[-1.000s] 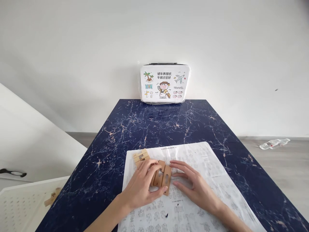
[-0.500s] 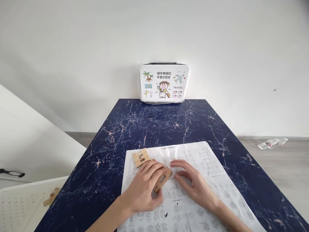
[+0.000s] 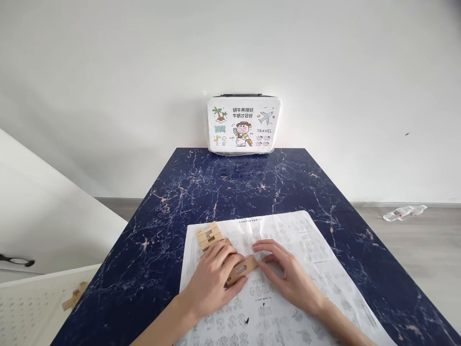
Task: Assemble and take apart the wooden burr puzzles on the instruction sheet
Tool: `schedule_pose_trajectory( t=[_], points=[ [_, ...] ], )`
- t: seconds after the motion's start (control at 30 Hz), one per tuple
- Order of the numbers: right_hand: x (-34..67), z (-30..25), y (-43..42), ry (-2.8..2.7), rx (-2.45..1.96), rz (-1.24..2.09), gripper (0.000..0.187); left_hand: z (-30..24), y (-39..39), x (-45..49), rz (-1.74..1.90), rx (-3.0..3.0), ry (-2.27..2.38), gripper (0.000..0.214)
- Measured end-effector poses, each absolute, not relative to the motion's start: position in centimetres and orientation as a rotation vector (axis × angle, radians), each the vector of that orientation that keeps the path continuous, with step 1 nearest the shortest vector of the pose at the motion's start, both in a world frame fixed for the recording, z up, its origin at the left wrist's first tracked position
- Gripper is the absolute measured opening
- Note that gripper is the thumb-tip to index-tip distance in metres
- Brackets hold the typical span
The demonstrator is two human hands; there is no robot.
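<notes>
My left hand (image 3: 212, 278) is closed around a wooden puzzle piece (image 3: 245, 269), a flat bar with an oval slot and a dark number 2 near its left end. My left fingers cover part of the bar. Just right of it, my right hand (image 3: 283, 269) has its thumb and fingers curved and apart. Its thumb tip is close to the bar's right end; whether they touch I cannot tell. Beyond my left knuckles, several notched wooden pieces (image 3: 209, 235) lie side by side on the printed sheet (image 3: 284, 230). My left hand partly hides another wooden piece there.
The sheet lies on a dark blue marbled table (image 3: 230, 182). A white case (image 3: 243, 125) with cartoon prints stands at the back against the wall. A white perforated basket (image 3: 29, 307) holding wooden pieces (image 3: 74, 295) is low at left. A plastic bottle (image 3: 405, 212) lies on the floor.
The bar in my left hand has turned from steeply slanted to nearly level, its right end now close to my right thumb. My right hand has hardly moved.
</notes>
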State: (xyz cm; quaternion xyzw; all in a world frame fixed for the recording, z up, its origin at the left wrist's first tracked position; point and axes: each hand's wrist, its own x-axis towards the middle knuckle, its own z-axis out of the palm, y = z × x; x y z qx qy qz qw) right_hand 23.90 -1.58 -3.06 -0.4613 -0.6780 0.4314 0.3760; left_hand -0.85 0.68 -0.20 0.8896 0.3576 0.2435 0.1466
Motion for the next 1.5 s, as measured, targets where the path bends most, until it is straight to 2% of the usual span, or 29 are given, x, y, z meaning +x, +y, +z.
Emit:
schedule_pose_trajectory(
  t=[0.27,0.5,0.6,0.7,0.73,0.83,0.9,1.5],
  points=[
    [23.9,-2.3,-1.8,-1.830,-1.101,1.139,0.028,0.0,0.7,-1.0,0.765,2.572,1.001,0.042],
    [24.0,-0.9,-1.9,-1.905,-0.980,1.247,0.034,0.0,0.9,-1.2,0.785,2.512,0.977,0.045],
    [23.9,-0.9,-1.9,-1.878,-1.028,1.257,0.029,0.3,0.9,-1.2,0.864,2.396,0.971,0.035],
    [23.8,-1.1,-1.8,-1.849,-1.093,1.234,0.021,0.4,1.0,-1.2,1.017,2.239,0.996,0.007],
    [23.8,-1.3,-1.8,-1.838,-1.131,1.222,0.018,0.4,1.0,-1.2,1.064,2.175,1.014,0.007],
    [23.8,-1.6,-1.7,-1.785,-1.259,1.192,0.015,0.1,1.3,-1.4,1.137,1.972,1.071,0.036],
    [23.7,-1.8,-1.7,-1.760,-1.297,1.191,0.014,-0.1,1.5,-1.6,1.145,1.876,1.095,0.043],
    [23.6,-1.4,-1.5,-1.795,-1.302,1.227,0.017,-0.2,1.6,-1.6,1.061,1.846,1.120,0.045]
  ],
)
